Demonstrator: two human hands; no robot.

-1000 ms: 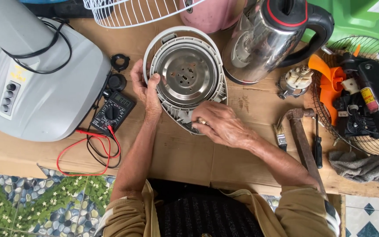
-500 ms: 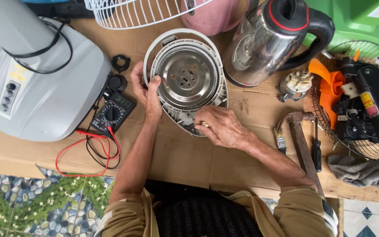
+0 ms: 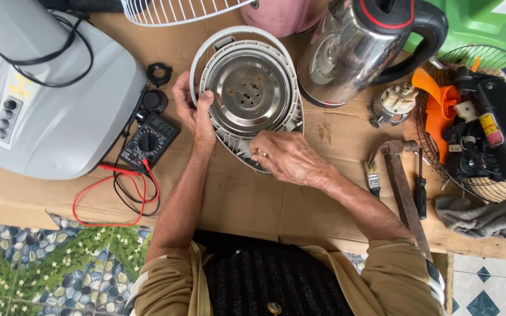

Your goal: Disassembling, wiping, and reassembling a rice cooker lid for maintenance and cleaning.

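Head view, the only one: your left hand [image 3: 193, 114] is closed on the left rim of the round appliance base [image 3: 247, 93], thumb over the edge and touching the metal plate [image 3: 247, 89] seated inside it. Your right hand [image 3: 285, 157] is curled over the base's lower rim, fingertips pressed into the grey plastic edge. Can't tell if it pinches a small part there; the knuckles hide it.

The base lies flat on the brown cardboard [image 3: 247, 205], centre of the bench, just left of the steel kettle body [image 3: 352, 50], which lies on its side with its bottom towards the base.

Progress, my read: kettle and base are apart and the base's inside is exposed, so opening looks done. No loose screws visible near it. The multimeter [image 3: 149, 140] sits just left of your left hand, red and black leads [image 3: 109, 196] lying slack on the cardboard and not on any contact, so no probing is under way right now. The hammer [image 3: 402, 187], small brush [image 3: 372, 175] and screwdriver [image 3: 420, 187] lie well right of your right hand, untouched. Reassembly is still ahead, judging from how the parts lie.
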